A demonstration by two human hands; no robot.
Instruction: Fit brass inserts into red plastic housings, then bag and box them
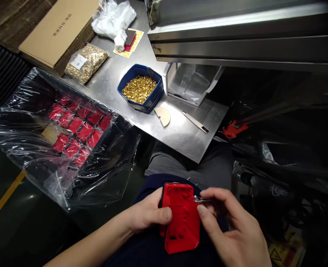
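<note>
My left hand (153,211) grips a red plastic housing (182,222) by its left side, thumb over the rim. The housing's hollow inside faces me, with small posts and holes showing. From the right, my right hand (230,226) pinches a thin, shiny metal piece (200,199) between thumb and fingertips. Its tip meets the housing's upper right edge; its exact kind cannot be made out. Both hands are above my lap. Ahead on the metal table, a blue bin (155,98) holds many small brass-coloured parts (139,89).
A plastic-lined crate (119,129) with several red housings (75,125) stands at left. On the table (177,137) lie a half-round piece (163,116), a slim knife-like tool (195,121), a white tray (171,97) and a bag of brass parts (87,63). A metal machine frame (236,48) overhangs the right.
</note>
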